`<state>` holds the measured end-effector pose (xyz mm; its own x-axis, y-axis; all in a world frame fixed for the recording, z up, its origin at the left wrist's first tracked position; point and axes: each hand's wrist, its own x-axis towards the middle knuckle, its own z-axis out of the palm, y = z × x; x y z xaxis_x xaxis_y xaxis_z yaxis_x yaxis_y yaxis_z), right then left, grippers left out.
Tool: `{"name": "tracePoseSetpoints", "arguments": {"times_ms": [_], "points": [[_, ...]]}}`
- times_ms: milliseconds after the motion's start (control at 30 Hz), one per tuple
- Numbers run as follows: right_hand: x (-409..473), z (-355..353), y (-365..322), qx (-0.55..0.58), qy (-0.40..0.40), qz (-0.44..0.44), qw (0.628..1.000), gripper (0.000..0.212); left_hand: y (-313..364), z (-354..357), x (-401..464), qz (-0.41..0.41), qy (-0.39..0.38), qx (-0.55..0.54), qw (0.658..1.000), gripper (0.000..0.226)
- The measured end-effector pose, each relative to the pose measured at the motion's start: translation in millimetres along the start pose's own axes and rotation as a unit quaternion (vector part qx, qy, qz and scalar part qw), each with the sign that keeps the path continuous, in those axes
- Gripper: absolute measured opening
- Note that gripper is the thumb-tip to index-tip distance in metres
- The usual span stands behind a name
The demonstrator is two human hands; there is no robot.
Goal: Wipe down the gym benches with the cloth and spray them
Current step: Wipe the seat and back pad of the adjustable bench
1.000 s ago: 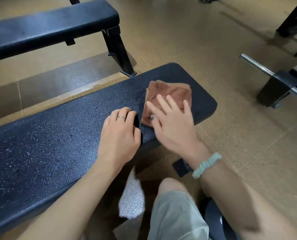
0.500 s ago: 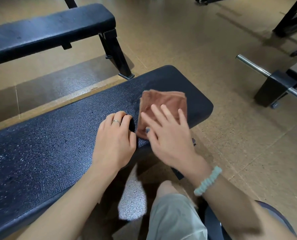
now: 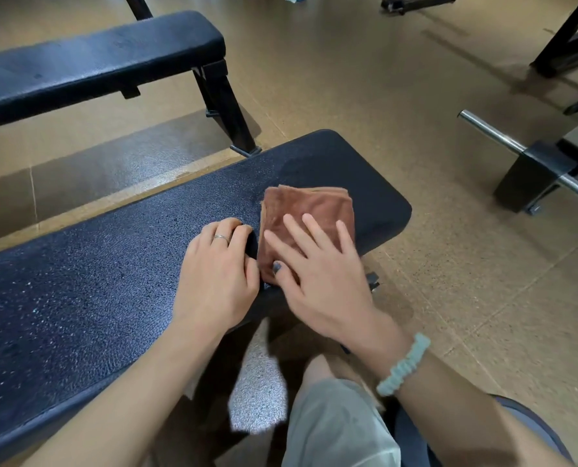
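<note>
A folded brown cloth (image 3: 309, 214) lies near the right end of the black padded bench (image 3: 95, 281) in front of me. My right hand (image 3: 321, 278) presses flat on the cloth with its fingers spread and straight. My left hand (image 3: 216, 278) rests on the bench just left of the cloth, fingers curled round a small dark object (image 3: 252, 244) that is mostly hidden under the hand. The bench surface left of my hands is speckled with fine droplets.
A second black bench (image 3: 88, 59) stands parallel behind, its leg (image 3: 227, 109) close to the near bench's far edge. A chrome bar on a black block (image 3: 533, 170) sits on the floor to the right. My knee (image 3: 334, 416) is below the bench edge.
My right hand has slid the cloth a little back from the bench's far edge toward me. My left hand has stayed in place.
</note>
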<state>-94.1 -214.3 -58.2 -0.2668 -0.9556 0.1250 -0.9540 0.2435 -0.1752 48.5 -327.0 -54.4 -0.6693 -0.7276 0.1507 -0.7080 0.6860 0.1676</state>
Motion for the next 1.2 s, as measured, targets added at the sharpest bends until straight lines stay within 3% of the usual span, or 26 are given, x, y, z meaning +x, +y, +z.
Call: {"name": "tracePoseSetpoints", "arguments": {"times_ms": [100, 200, 267, 433, 533, 667, 767, 867, 967, 1067, 1133, 1200], "points": [[18, -6, 34, -0.006, -0.010, -0.011, 1.000, 0.051, 0, 1, 0, 0.001, 0.001, -0.001, 1.000, 0.043], [47, -12, 81, -0.031, -0.013, 0.081, 0.996, 0.051, 1, 1, 0, 0.000, 0.001, -0.003, 1.000, 0.043], [52, -12, 77, -0.032, -0.006, 0.118, 0.992, 0.053, 1, 0, 0, -0.001, 0.003, -0.003, 1.000, 0.042], [13, 1, -1, -0.017, -0.004, 0.000, 1.000, 0.052, 2, -2, 0, -0.005, 0.005, 0.001, 1.000, 0.043], [25, -2, 25, -0.016, -0.023, -0.051, 0.998, 0.051, 2, -1, 0, -0.003, 0.004, 0.004, 1.000, 0.045], [73, -8, 73, -0.040, -0.035, 0.052, 0.997, 0.052, 3, -4, 0, -0.010, -0.007, 0.005, 1.000, 0.047], [85, -1, 58, -0.022, -0.039, 0.097, 0.994, 0.053, 0, -8, -5, -0.013, -0.005, 0.027, 1.000, 0.051], [65, 12, -5, -0.010, 0.037, 0.014, 0.999, 0.051, -24, -20, -25, -0.086, 0.034, 0.037, 0.995, 0.050], [55, 27, -58, -0.002, -0.003, -0.095, 0.995, 0.054, -52, -20, -45, -0.138, 0.040, 0.034, 0.989, 0.050], [74, 27, -36, -0.006, -0.003, -0.135, 0.991, 0.050, -55, -14, -50, -0.149, 0.032, 0.020, 0.988, 0.051], [102, 19, 4, -0.049, -0.015, -0.103, 0.993, 0.051, -52, -14, -48, -0.154, 0.034, 0.014, 0.987, 0.051], [132, 6, 32, -0.046, -0.078, -0.014, 0.996, 0.052, -51, -15, -48, -0.161, 0.036, 0.012, 0.986, 0.053]]}}
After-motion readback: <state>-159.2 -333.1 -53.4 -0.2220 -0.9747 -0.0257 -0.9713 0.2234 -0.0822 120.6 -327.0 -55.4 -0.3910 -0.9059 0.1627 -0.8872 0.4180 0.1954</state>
